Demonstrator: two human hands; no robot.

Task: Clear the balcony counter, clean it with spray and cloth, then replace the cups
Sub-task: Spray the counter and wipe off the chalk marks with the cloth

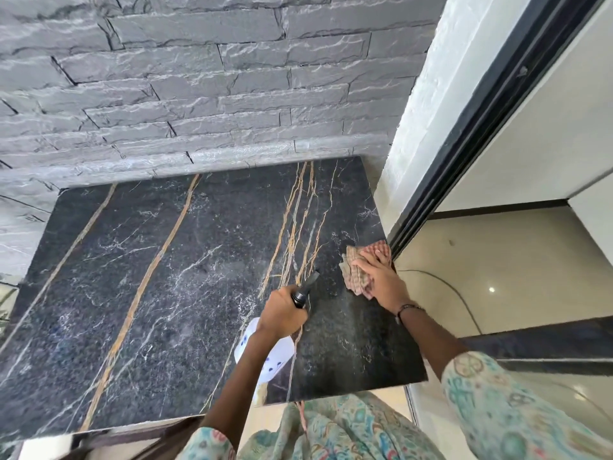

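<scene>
The counter (172,277) lies bare of cups, so I judge clearing done and the wiping under way; the cups are out of sight and putting them back is left. My right hand (376,277) presses flat, fingers straight, on the cloth (356,272) at the counter's right edge, near the door frame (471,134). My left hand (282,313) is curled round the neck of the spray (303,292), nozzle pointing far-right over the counter's near middle. Its white bottle hangs below my wrist; I cannot tell how much liquid is in it. A stone wall (199,78) stands at the far side.
</scene>
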